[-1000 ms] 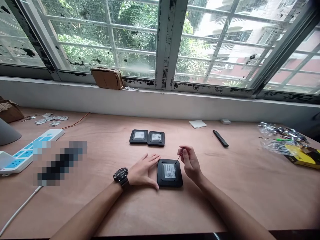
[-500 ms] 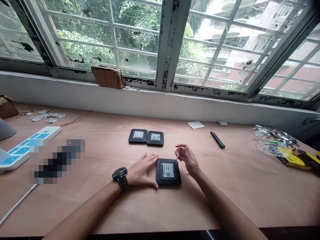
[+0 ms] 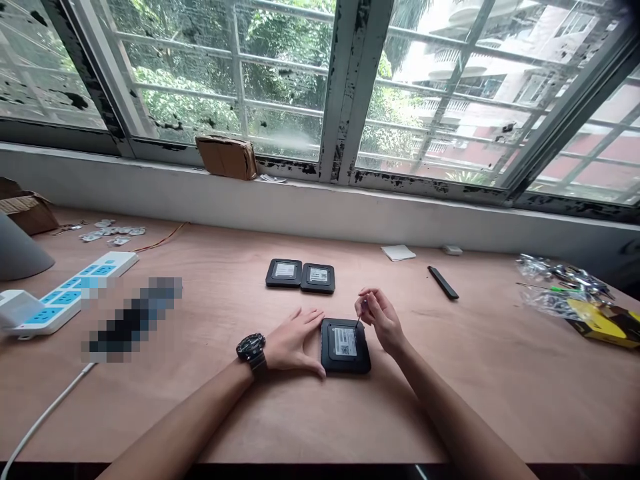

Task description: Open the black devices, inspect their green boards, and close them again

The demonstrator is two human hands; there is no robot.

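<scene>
A flat black square device (image 3: 346,364) with a white label lies on the table. My left hand (image 3: 291,343), with a black watch on the wrist, rests flat against the device's left edge, its thumb and fingers spread. Pinched in my right hand (image 3: 383,320) is a thin screwdriver (image 3: 358,322), mostly hidden by the fingers. Its dark shaft points down at the device's upper right corner. Farther back, two similar black devices, a left one (image 3: 283,283) and a right one (image 3: 317,288), lie side by side with their labels up.
A white power strip (image 3: 123,263) and a pixelated dark item (image 3: 130,320) lie at left. At right are a black bar (image 3: 443,283), plastic bags (image 3: 547,303) and a yellow-black box (image 3: 603,327). White paper (image 3: 399,253) lies near the wall. A cardboard box (image 3: 226,157) stands on the sill.
The whole view has shifted slightly, so everything appears farther right. Both hands keep their places at the device, and the screwdriver tip stays at the same corner.
</scene>
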